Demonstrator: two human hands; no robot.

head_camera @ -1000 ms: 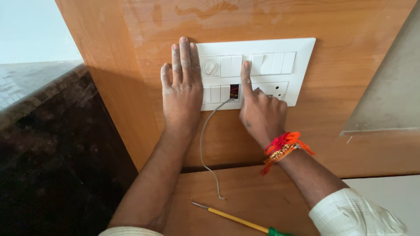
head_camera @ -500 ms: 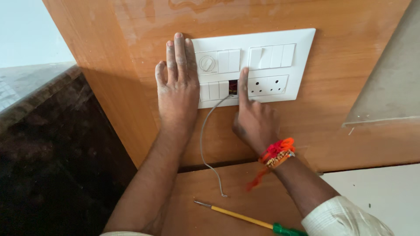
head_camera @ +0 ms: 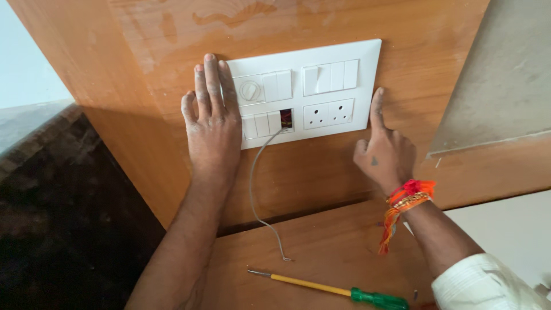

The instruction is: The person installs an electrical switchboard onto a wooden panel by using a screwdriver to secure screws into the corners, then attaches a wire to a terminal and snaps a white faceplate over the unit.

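On wood panel: left hand flat, fingers open, on switch plate; right hand holding nothing, index touching plate edge; wire hanging, screwdriver below.

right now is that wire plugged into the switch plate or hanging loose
Hanging out. The grey wire emerges from an open slot in the white switch plate, where a module is missing, and its bent free end lies on the wooden surface.

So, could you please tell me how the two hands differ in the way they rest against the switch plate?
The left hand lies flat, palm down, covering the left end of the white switch plate; the right hand is curled, only its forefinger extended. The left hand overlaps the plate's face, while the right hand touches just its right edge. Only the right wrist wears a red and orange thread band. Both hold nothing.
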